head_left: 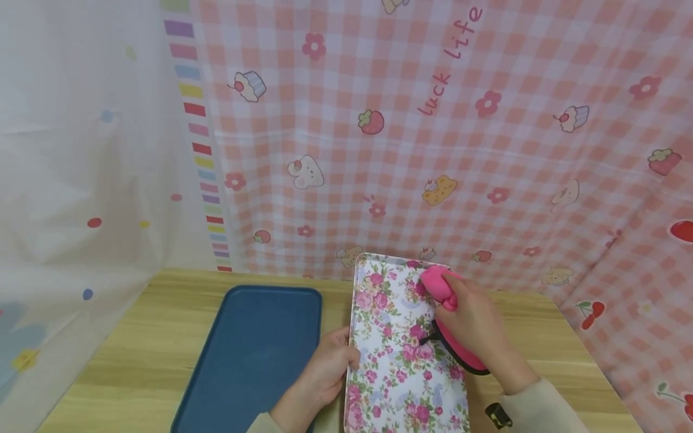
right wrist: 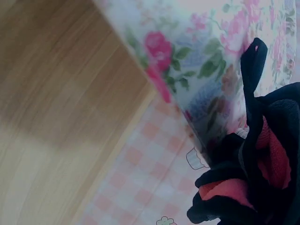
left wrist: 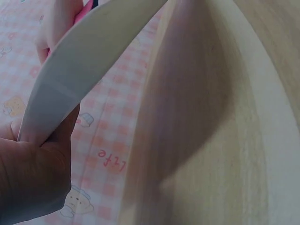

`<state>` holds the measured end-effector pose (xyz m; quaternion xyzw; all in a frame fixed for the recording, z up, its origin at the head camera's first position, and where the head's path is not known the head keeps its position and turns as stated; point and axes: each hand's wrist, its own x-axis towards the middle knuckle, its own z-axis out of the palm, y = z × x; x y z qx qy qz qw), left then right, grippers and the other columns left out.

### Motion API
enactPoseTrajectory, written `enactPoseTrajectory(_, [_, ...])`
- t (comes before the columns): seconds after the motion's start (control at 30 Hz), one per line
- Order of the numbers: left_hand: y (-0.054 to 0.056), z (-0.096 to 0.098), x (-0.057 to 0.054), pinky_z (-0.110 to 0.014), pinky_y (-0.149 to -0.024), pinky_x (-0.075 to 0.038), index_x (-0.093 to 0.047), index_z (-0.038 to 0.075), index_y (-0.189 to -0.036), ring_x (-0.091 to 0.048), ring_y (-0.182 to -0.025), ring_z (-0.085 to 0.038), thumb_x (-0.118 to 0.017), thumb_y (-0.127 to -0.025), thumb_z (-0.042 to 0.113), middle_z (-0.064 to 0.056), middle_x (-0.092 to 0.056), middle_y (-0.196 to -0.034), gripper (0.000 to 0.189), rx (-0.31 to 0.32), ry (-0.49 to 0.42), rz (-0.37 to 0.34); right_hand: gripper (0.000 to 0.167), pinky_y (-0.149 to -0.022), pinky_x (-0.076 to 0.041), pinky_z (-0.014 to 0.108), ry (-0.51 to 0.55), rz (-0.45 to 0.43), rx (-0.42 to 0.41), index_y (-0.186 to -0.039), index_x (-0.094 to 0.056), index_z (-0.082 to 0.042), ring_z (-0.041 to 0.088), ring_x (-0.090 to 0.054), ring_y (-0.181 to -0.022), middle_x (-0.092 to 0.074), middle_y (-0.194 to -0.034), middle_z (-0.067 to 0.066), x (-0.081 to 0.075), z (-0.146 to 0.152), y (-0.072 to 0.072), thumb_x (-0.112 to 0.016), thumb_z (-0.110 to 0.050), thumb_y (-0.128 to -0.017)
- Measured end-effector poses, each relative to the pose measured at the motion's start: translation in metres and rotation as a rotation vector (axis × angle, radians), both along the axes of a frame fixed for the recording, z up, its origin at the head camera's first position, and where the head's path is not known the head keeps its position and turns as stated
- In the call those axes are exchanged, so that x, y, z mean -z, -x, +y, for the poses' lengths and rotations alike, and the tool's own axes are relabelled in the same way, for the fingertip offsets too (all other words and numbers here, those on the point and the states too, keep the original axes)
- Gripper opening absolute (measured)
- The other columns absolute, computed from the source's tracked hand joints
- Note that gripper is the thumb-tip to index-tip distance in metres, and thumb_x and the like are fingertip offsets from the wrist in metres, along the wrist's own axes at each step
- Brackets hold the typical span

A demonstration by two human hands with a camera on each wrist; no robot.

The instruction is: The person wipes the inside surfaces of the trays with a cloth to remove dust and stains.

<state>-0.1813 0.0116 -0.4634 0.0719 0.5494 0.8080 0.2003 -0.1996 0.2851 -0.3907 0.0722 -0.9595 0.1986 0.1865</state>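
Observation:
My left hand [head_left: 331, 364] grips the left edge of a white tray [head_left: 379, 361] printed with pink roses, its thumb over the patterned face. Seen in the left wrist view, the tray's pale side [left wrist: 79, 65] stands raised off the table, with the left hand [left wrist: 35, 173] at its lower end. My right hand [head_left: 473, 313] holds a bunched pink cloth [head_left: 440, 285] against the tray's upper right part. Black edging and a black hanging loop [right wrist: 253, 65] show on the cloth in the right wrist view, where the right hand is hidden.
A dark blue rectangular tray [head_left: 260, 355] lies on the wooden table [head_left: 124, 361] just left of the floral one. Behind the table hangs a pink checked curtain [head_left: 346, 150], with a whitish sheet [head_left: 97, 168] at the left. A small black object [head_left: 497, 415] is by the right sleeve.

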Motion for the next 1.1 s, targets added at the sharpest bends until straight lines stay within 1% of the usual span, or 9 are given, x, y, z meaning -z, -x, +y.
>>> enactPoseTrajectory(0.17, [-0.001, 0.001, 0.000, -0.024, -0.073, -0.052, -0.057, -0.013, -0.136, -0.069, -0.093, -0.017, -0.046, -0.059, -0.012, -0.012, -0.074, -0.109, 0.077, -0.004, -0.007, 0.010, 0.064, -0.072, -0.052, 0.045, -0.003, -0.032, -0.002, -0.143, -0.057, 0.005, 0.026, -0.059, -0.080, -0.068, -0.096, 0.014, -0.005, -0.003, 0.004, -0.076, -0.013, -0.085])
enactPoseTrajectory(0.27, [-0.001, 0.001, 0.000, -0.024, -0.073, -0.053, -0.059, -0.012, -0.135, -0.070, -0.092, -0.017, -0.047, -0.060, -0.012, -0.013, -0.074, -0.109, 0.076, -0.005, -0.003, 0.015, 0.063, -0.065, -0.050, 0.041, 0.012, -0.084, -0.013, -0.142, -0.057, 0.007, 0.022, -0.054, -0.068, -0.063, -0.084, 0.011, -0.009, -0.004, 0.007, -0.075, -0.013, -0.084])
enactPoseTrajectory(0.3, [-0.002, 0.001, 0.000, -0.025, -0.073, -0.053, -0.059, -0.012, -0.134, -0.070, -0.092, -0.017, -0.047, -0.060, -0.012, -0.013, -0.075, -0.109, 0.076, -0.005, 0.000, 0.016, 0.064, -0.061, -0.047, 0.039, 0.022, -0.109, -0.012, -0.143, -0.057, 0.007, 0.019, -0.049, -0.063, -0.058, -0.079, 0.008, -0.010, -0.005, 0.008, -0.075, -0.013, -0.085])
enactPoseTrajectory(0.4, [-0.002, 0.001, 0.000, -0.025, -0.072, -0.053, -0.059, -0.011, -0.135, -0.069, -0.092, -0.017, -0.047, -0.061, -0.012, -0.014, -0.074, -0.111, 0.075, -0.006, 0.013, 0.014, 0.066, -0.057, -0.042, 0.034, 0.044, -0.159, -0.012, -0.145, -0.054, 0.007, 0.017, -0.043, -0.058, -0.052, -0.075, 0.006, -0.013, -0.006, 0.010, -0.075, -0.014, -0.086])
enactPoseTrajectory(0.47, [-0.003, 0.001, 0.000, -0.025, -0.073, -0.052, -0.059, -0.011, -0.136, -0.069, -0.094, -0.017, -0.046, -0.061, -0.012, -0.014, -0.074, -0.114, 0.076, -0.007, 0.018, 0.015, 0.067, -0.056, -0.042, 0.033, 0.052, -0.176, -0.010, -0.146, -0.053, 0.007, 0.016, -0.044, -0.058, -0.052, -0.075, 0.005, -0.015, -0.006, 0.010, -0.076, -0.016, -0.087])
enactPoseTrajectory(0.7, [-0.004, 0.002, 0.000, -0.026, -0.075, -0.053, -0.057, -0.011, -0.138, -0.069, -0.096, -0.019, -0.046, -0.062, -0.013, -0.017, -0.073, -0.117, 0.077, 0.001, 0.006, 0.025, 0.066, -0.050, -0.037, 0.033, 0.079, -0.190, 0.002, -0.147, -0.054, 0.004, 0.016, -0.040, -0.053, -0.045, -0.066, 0.004, -0.022, -0.010, 0.010, -0.075, -0.017, -0.088])
enactPoseTrajectory(0.83, [-0.003, 0.002, -0.001, -0.026, -0.076, -0.054, -0.056, -0.012, -0.139, -0.070, -0.097, -0.020, -0.046, -0.062, -0.012, -0.017, -0.073, -0.117, 0.078, 0.000, 0.002, 0.026, 0.067, -0.053, -0.040, 0.033, 0.083, -0.197, 0.019, -0.148, -0.053, 0.003, 0.017, -0.044, -0.056, -0.055, -0.075, 0.010, -0.025, -0.013, 0.010, -0.075, -0.019, -0.089])
enactPoseTrajectory(0.97, [-0.002, 0.000, -0.004, -0.027, -0.078, -0.054, -0.056, -0.011, -0.139, -0.070, -0.098, -0.020, -0.047, -0.062, -0.012, -0.016, -0.073, -0.117, 0.078, -0.009, 0.009, 0.030, 0.068, -0.057, -0.046, 0.033, 0.084, -0.202, 0.029, -0.149, -0.052, 0.002, 0.020, -0.053, -0.065, -0.065, -0.093, 0.015, -0.028, -0.017, 0.011, -0.074, -0.021, -0.089])
enactPoseTrajectory(1.1, [-0.001, -0.001, -0.005, -0.025, -0.078, -0.051, -0.056, -0.012, -0.138, -0.067, -0.098, -0.018, -0.047, -0.061, -0.012, -0.014, -0.073, -0.116, 0.077, -0.027, 0.023, 0.046, 0.066, -0.059, -0.049, 0.035, 0.088, -0.194, 0.023, -0.148, -0.052, 0.002, 0.021, -0.056, -0.068, -0.067, -0.096, 0.016, -0.032, -0.021, 0.012, -0.074, -0.020, -0.090])
